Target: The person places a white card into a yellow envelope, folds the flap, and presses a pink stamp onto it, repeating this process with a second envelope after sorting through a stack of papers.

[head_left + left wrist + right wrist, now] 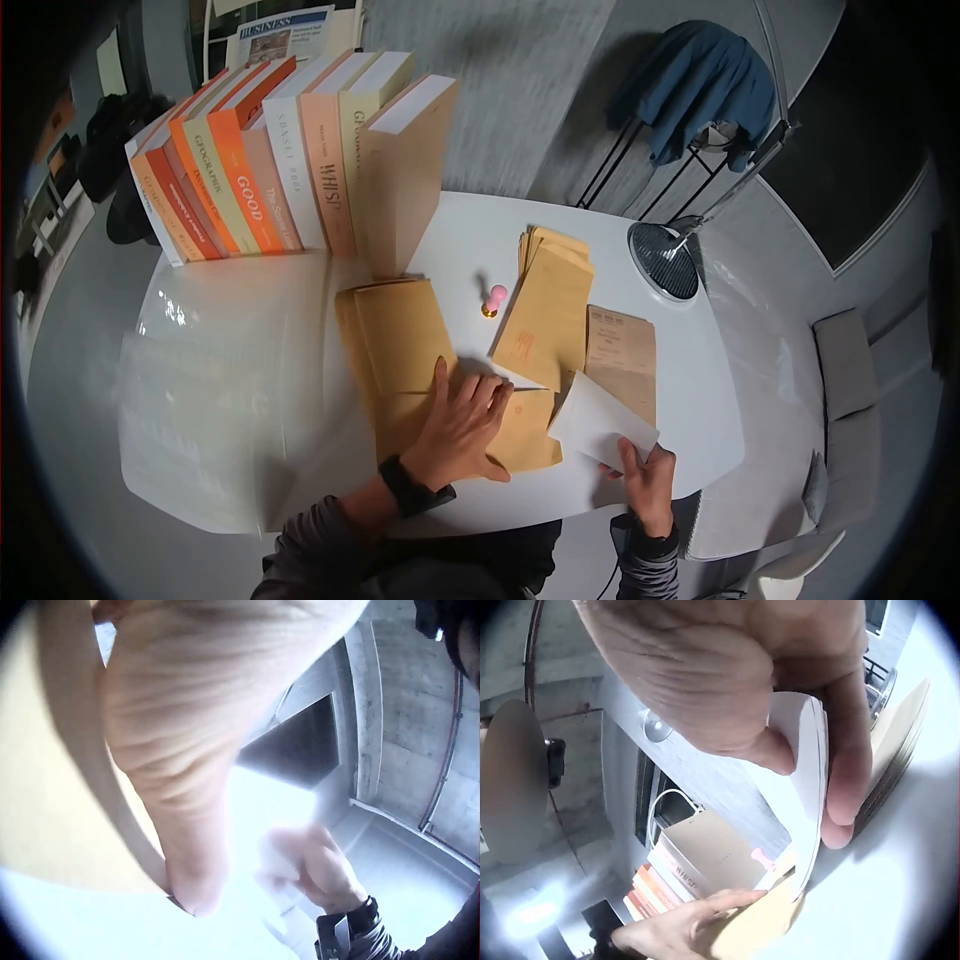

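Observation:
My left hand (458, 425) rests palm down with fingers extended across a small kraft envelope (530, 432) and the edge of larger kraft envelopes (400, 325) to its left. A sliver of white shows along the small envelope's upper edge. On the right, my right hand (652, 485) pinches folded white paper (597, 418) between thumb and fingers. Several layers show at the paper's edge in the right wrist view (802, 795). The paper's far corner reaches toward the small envelope and overlaps a printed brown envelope (622, 350).
Behind the hands lies a stack of kraft envelopes (550, 300), with a pink-handled stamp (495, 297) standing beside it. A row of books (290, 160) lines the table's back left. Clear plastic sheeting (230, 390) covers the left side. A lamp base (664, 262) stands at the back right.

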`<state>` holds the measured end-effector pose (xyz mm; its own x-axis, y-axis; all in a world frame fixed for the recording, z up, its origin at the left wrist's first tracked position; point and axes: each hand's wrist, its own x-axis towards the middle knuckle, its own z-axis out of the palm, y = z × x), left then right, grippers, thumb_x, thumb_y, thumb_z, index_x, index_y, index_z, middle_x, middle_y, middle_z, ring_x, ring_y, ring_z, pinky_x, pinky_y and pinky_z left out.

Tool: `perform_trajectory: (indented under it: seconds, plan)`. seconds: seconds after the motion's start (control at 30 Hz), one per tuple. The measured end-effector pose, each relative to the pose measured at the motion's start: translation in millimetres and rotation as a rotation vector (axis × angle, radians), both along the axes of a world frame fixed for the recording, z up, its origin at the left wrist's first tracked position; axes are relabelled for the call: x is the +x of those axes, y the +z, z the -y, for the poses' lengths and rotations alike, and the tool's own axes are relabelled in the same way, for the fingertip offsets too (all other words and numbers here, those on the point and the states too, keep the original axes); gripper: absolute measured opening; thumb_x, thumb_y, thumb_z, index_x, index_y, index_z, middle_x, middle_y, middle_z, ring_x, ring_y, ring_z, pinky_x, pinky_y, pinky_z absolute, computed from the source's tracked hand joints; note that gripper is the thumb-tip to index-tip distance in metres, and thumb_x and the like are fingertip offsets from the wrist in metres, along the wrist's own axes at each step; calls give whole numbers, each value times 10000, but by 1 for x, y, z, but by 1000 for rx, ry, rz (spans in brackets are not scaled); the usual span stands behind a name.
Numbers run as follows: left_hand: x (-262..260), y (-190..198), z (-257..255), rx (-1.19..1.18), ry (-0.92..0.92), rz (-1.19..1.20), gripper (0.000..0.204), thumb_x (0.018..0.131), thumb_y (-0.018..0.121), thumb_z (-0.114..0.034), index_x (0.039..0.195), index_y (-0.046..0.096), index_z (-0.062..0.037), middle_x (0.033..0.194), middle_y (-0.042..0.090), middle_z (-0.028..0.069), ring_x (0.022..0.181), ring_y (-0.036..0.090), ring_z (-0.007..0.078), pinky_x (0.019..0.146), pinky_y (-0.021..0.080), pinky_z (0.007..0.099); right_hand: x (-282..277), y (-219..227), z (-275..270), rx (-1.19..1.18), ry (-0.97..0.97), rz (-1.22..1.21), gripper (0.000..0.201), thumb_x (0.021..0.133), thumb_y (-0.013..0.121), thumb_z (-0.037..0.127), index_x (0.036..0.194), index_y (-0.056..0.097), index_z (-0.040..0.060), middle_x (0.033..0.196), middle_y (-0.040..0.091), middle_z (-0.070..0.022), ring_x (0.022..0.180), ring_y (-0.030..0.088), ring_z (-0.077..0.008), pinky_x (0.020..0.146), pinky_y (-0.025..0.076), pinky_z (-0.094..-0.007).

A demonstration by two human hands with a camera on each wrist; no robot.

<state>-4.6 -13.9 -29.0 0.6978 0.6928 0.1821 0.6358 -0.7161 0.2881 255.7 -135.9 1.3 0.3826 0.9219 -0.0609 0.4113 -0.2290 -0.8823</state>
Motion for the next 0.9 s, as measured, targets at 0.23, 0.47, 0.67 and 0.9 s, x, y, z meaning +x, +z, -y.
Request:
perform_trajectory:
  seconds: [0.23, 0.47, 0.67, 0.9]
  plan:
    - [-1, -5, 0, -18, 5, 21, 1133, 452, 858, -598, 1349, 489, -10, 1231, 457, 83, 1222, 411, 240, 1125, 94, 712, -4, 10, 5, -69, 9, -152, 253, 980, 566, 69, 1139, 562, -127, 877, 693, -150, 659, 695, -211, 514, 582, -281]
    - [-3, -5, -2, -13, -15, 19, 1231, 422, 836, -646, 1394, 445, 0, 1269, 456, 84, 1240, 405, 235, 1116, 57, 730, 1, 13, 2, -139, -23, -455, 230, 966, 593, 109, 1082, 624, -88, 867, 715, -169, 622, 707, -254, 462, 545, -302]
    - [-4, -5, -1, 27, -99, 47, 1316, 411, 818, -671, 1433, 390, 40, 1282, 455, 95, 1241, 408, 234, 1104, 22, 753, -1, 11, 8, -153, -8, -557, 251, 959, 638, 155, 1083, 638, -64, 856, 716, -168, 599, 702, -253, 453, 546, -301]
    - [0, 0, 0, -4, -146, 71, 1232, 483, 819, -568, 1434, 362, 69, 1105, 459, 83, 1112, 470, 230, 1135, 3, 717, -10, 17, 12, -168, -21, -558, 227, 960, 645, 152, 1039, 655, -61, 835, 715, -170, 606, 704, -247, 472, 548, -303]
